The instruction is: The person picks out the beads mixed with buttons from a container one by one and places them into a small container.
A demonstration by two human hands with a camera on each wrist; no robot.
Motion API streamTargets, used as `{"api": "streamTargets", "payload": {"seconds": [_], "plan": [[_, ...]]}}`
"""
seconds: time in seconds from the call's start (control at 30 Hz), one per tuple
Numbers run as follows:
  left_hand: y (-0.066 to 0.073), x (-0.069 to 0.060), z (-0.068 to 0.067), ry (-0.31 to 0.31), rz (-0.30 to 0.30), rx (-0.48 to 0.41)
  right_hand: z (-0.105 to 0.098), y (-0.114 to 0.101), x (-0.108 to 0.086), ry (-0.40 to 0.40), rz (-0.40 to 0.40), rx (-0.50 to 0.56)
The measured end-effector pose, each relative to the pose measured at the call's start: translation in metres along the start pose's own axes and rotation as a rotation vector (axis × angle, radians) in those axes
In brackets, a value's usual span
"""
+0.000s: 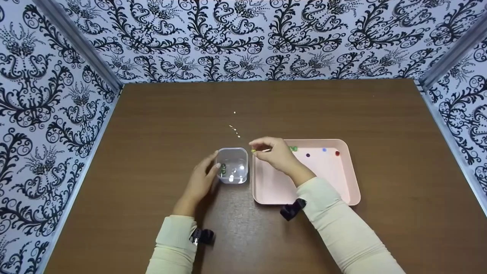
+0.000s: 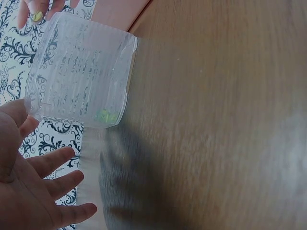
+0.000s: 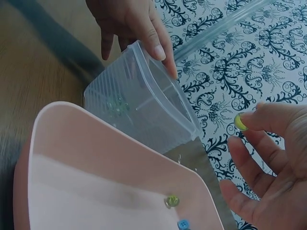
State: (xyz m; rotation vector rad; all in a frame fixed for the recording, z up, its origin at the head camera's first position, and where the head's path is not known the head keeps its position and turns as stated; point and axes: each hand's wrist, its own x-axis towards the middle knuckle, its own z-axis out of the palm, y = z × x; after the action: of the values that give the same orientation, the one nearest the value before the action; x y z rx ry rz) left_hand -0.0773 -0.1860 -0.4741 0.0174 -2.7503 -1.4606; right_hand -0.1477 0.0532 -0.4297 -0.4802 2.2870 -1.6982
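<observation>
My left hand [image 1: 199,179] holds the clear plastic container [image 1: 236,163] by its left rim, thumb over the edge; the other fingers spread apart in the left wrist view. Several green marbles [image 2: 108,115] lie in the container. My right hand [image 1: 279,155] pinches a yellow-green marble [image 3: 241,122] between thumb and forefinger. It is above the pink tray's left edge, just right of the container. On the pink tray [image 1: 274,190] lie green marbles [image 1: 293,148], a blue button [image 3: 183,224], a dark round piece [image 1: 307,155] and a red one [image 1: 337,153].
Small white bits [image 1: 234,129] are scattered on the brown wooden table [image 1: 152,152] behind the container. Patterned panels [image 1: 243,42] stand at the back and both sides. Each wrist wears a black camera [image 1: 293,209].
</observation>
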Motion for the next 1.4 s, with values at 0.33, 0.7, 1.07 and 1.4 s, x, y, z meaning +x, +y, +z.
{"api": "streamTargets", "payload": {"seconds": [0.33, 0.7, 1.07, 1.4], "plan": [[0.000, 0.001, 0.000, 0.007, 0.012, 0.002, 0.005, -0.001, 0.001, 0.005, 0.011, -0.004], [0.000, 0.000, 0.000, 0.002, 0.005, -0.009, 0.010, -0.005, 0.002, -0.011, -0.004, -0.009], [0.000, 0.000, 0.000, 0.001, 0.016, -0.026, 0.017, 0.001, 0.007, -0.031, -0.024, -0.019], [0.001, 0.000, 0.000, 0.006, 0.018, -0.034, 0.022, -0.001, 0.010, -0.043, -0.056, -0.055]]}}
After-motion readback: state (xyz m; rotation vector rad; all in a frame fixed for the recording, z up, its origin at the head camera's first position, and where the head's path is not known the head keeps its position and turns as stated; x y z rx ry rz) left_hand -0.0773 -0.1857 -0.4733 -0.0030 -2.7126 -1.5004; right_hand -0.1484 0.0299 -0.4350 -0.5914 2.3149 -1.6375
